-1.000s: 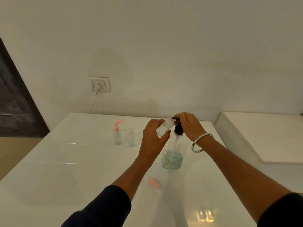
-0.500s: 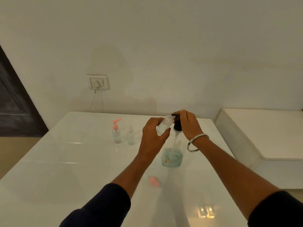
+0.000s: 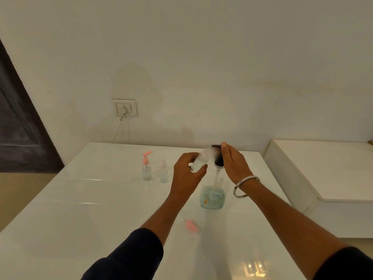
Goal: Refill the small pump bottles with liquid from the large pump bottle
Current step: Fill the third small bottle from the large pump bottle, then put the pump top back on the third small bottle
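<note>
My right hand (image 3: 232, 164) has lifted, fingers straightening on the black pump head (image 3: 218, 156) of the large clear bottle (image 3: 212, 196). My left hand (image 3: 188, 170) grips the small, light, slippery translucent bottle (image 3: 199, 161), tilted at the spout; best held mid-body.

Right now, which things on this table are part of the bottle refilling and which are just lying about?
In use:
- large pump bottle, its black pump head under the right hand
- small bottle, tilted, held by the left hand
- small pink-pump bottle
- small clear bottle
- loose pink pump

Lying about:
- wall socket with cable
- steel bangle
</note>
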